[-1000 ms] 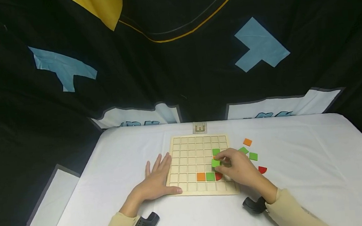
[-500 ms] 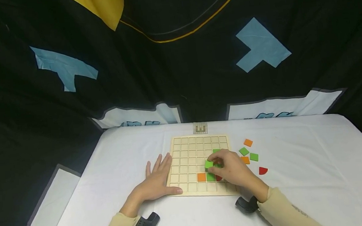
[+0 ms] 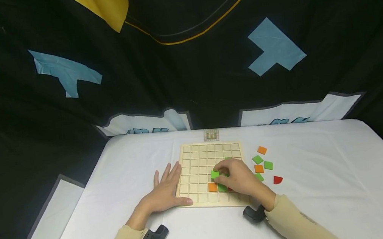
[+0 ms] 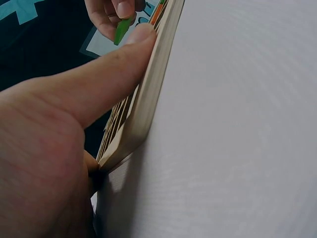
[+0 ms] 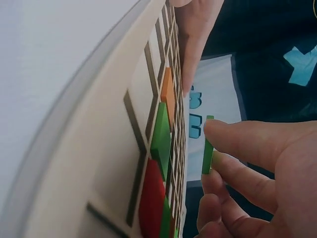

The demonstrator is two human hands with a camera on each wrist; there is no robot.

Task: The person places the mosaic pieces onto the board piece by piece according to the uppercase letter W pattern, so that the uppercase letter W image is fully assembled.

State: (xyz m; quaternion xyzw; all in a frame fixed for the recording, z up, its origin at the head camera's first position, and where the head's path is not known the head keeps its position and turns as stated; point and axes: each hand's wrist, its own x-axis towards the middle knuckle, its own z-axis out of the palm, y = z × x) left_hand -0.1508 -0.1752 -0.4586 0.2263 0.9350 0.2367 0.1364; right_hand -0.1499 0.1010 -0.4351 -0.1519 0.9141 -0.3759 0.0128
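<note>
A black cloth backdrop (image 3: 191, 81) with blue, yellow and white patches fills the room at 12 o'clock, beyond the white-covered desk (image 3: 318, 161). On the desk lies a pale wooden grid board (image 3: 192, 170), and the clock runs round its centre. At 8 to 9 o'clock the left grip (image 3: 163, 192), a bare hand, lies spread with straight fingers along the board's edge, thumb resting on its near corner. The right grip (image 3: 237, 178) comes in from 4 o'clock, thumb and forefinger closed on a green tile (image 3: 215, 174), which it holds up off the board, over the middle. A small patterned card (image 3: 211, 135) sits at 12, just past the board. An orange tile (image 3: 212, 187) is set in a cell at 6, a second green tile (image 3: 222, 187) right beside it at 3 o'clock, then a red piece (image 5: 151, 198), part hidden in the head view. Loose pieces, among them a red quarter-round (image 3: 277, 180), lie on the desk between 2 and 4.
</note>
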